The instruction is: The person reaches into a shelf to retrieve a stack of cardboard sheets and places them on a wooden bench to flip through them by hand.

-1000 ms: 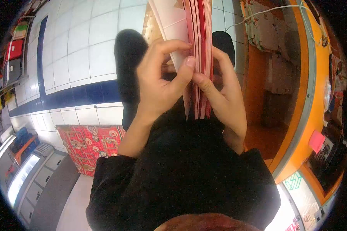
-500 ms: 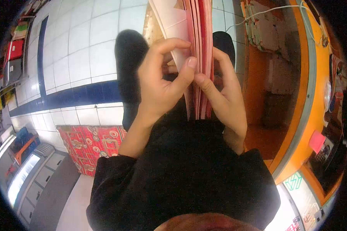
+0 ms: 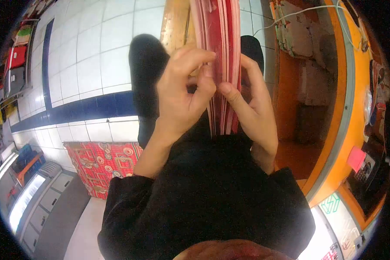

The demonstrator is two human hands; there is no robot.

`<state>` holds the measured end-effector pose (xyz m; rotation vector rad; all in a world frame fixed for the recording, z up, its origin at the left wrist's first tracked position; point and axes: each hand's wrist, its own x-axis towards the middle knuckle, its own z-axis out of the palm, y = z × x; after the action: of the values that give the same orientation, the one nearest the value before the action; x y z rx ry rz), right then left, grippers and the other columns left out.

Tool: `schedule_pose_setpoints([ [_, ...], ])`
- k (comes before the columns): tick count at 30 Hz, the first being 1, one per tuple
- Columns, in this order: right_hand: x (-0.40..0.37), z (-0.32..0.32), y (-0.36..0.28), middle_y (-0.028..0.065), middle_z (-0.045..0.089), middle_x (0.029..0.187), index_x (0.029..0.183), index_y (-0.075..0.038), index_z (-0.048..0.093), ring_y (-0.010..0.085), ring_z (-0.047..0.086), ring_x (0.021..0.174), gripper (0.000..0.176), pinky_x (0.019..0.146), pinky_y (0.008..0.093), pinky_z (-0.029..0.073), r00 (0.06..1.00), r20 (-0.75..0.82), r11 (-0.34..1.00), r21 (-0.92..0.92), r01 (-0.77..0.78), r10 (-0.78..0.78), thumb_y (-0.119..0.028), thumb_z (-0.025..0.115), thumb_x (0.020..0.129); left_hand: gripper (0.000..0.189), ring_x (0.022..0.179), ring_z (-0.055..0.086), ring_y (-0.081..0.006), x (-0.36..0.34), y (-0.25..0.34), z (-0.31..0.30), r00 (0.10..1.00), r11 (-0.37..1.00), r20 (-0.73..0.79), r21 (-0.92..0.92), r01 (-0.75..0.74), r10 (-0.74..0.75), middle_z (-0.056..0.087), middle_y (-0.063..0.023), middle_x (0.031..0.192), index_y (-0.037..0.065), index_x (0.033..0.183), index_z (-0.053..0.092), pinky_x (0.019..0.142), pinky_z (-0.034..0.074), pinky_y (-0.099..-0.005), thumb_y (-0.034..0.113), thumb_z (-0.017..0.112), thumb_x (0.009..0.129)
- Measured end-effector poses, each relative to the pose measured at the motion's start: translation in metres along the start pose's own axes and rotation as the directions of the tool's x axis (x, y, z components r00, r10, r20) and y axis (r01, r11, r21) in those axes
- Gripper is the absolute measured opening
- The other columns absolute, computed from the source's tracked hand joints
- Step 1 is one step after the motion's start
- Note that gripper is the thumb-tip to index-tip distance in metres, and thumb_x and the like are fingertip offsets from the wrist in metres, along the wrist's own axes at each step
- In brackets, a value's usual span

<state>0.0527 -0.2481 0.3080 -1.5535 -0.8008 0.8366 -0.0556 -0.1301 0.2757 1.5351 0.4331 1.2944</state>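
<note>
A thick bundle of red and white sheets [image 3: 225, 34] stands edge-up between my hands, its layered edges facing me. My right hand [image 3: 261, 112] grips it from the right, with the thumb on the edges and the fingers round the far side. On the left side, my left hand [image 3: 177, 89] is curled, index finger and thumb bent in at the outermost sheets. Whether a single sheet is pinched there is hard to make out. The lower end of the bundle rests near my dark clothing [image 3: 221, 186].
Ahead, beyond my left hand, is a light wooden surface [image 3: 175, 26]. An orange-edged table [image 3: 333, 173] runs along the right, with a cable [image 3: 299, 14] near its far end. A red patterned mat or box [image 3: 102, 162] lies at the left on white tiles [image 3: 117, 39].
The pale sheet that leaned out to the left now lies in against the bundle, uncovering more wood. My left thumb has drawn back slightly; my right hand keeps its hold.
</note>
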Motion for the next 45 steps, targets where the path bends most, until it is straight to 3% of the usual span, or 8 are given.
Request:
schedule_pose_setpoints([
  [2,-0.001,-0.001,-0.001,0.0173,0.056,0.146,0.155,-0.001,0.045,0.0285,0.057,0.135,0.065,0.106,0.0444,0.053,1.0,0.0,1.0,-0.016,0.021,-0.021,-0.021,0.073,0.1,0.023,0.085,0.073,-0.0243,0.008,0.004,-0.012,0.969,0.956,0.246,0.281,-0.091,0.02,0.07,-0.0184,0.114,0.004,0.115,0.07,0.07,0.061,-0.0321,0.003,0.069,0.093],
  [12,0.0,-0.002,-0.002,0.0171,0.056,0.145,0.154,-0.001,0.045,0.0283,0.057,0.134,0.063,0.105,0.043,0.054,1.0,-0.005,1.0,0.003,0.014,-0.014,-0.019,0.072,0.101,0.026,0.086,0.073,-0.0265,0.005,0.008,0.0,0.986,0.983,0.112,0.148,0.109,-0.126,0.072,-0.017,0.102,0.004,0.108,0.073,0.068,0.062,-0.0338,0.013,0.082,0.085],
  [25,-0.001,-0.003,-0.001,0.0175,0.055,0.147,0.154,-0.001,0.045,0.029,0.058,0.135,0.063,0.104,0.0428,0.055,0.999,-0.008,0.999,-0.007,0.033,-0.033,-0.02,0.072,0.1,0.026,0.087,0.074,-0.0211,0.005,0.007,-0.004,0.977,0.987,0.167,0.117,0.11,-0.129,0.069,-0.0157,0.106,0.002,0.108,0.071,0.068,0.066,-0.0307,0.008,0.083,0.086],
  [27,-0.001,-0.003,-0.001,0.0174,0.055,0.147,0.154,-0.001,0.045,0.0292,0.058,0.135,0.064,0.105,0.0428,0.055,0.999,-0.004,0.999,-0.01,0.035,-0.035,-0.02,0.072,0.1,0.025,0.09,0.064,-0.0111,0.005,0.007,-0.006,0.961,0.981,0.265,0.19,0.029,-0.079,0.061,-0.0084,0.109,0.001,0.116,0.062,0.073,0.055,-0.0231,0.006,0.076,0.096],
  [31,-0.001,-0.002,-0.001,0.0174,0.056,0.146,0.154,-0.001,0.045,0.0297,0.058,0.135,0.064,0.105,0.0431,0.054,1.0,-0.01,1.0,0.017,0.025,-0.025,-0.021,0.073,0.101,0.025,0.09,0.064,-0.0112,0.005,0.008,-0.004,0.961,0.983,0.257,0.173,0.056,-0.1,0.06,-0.0084,0.109,0.001,0.116,0.062,0.074,0.055,-0.0229,0.005,0.075,0.096],
  [33,-0.001,-0.003,-0.002,0.0175,0.056,0.146,0.154,-0.001,0.045,0.0298,0.058,0.135,0.064,0.105,0.0433,0.054,1.0,-0.006,0.999,-0.015,0.03,-0.03,-0.021,0.073,0.1,0.024,0.09,0.072,-0.0207,0.005,0.005,-0.003,0.98,0.986,0.177,0.158,0.057,-0.086,0.07,-0.0146,0.104,0.002,0.108,0.072,0.067,0.066,-0.0324,0.008,0.082,0.086],
  [36,-0.002,-0.003,-0.005,0.0177,0.056,0.146,0.154,-0.001,0.045,0.0299,0.058,0.135,0.064,0.105,0.0437,0.054,1.0,-0.003,1.0,-0.01,-0.003,0.003,-0.021,0.073,0.1,0.023,0.091,0.064,-0.0115,0.005,0.008,-0.006,0.958,0.986,0.269,0.158,0.059,-0.101,0.06,-0.0082,0.108,0.001,0.116,0.062,0.074,0.055,-0.0232,0.004,0.074,0.096],
  [45,-0.001,-0.002,-0.004,0.0178,0.057,0.145,0.154,-0.001,0.046,0.0304,0.057,0.135,0.064,0.105,0.0445,0.054,1.0,-0.007,1.0,-0.011,0.002,-0.002,-0.022,0.073,0.1,0.023,0.091,0.065,-0.0122,0.005,0.009,-0.006,0.956,0.985,0.269,0.151,0.082,-0.12,0.06,-0.0089,0.109,0.0,0.116,0.062,0.074,0.055,-0.0234,0.004,0.073,0.097],
])
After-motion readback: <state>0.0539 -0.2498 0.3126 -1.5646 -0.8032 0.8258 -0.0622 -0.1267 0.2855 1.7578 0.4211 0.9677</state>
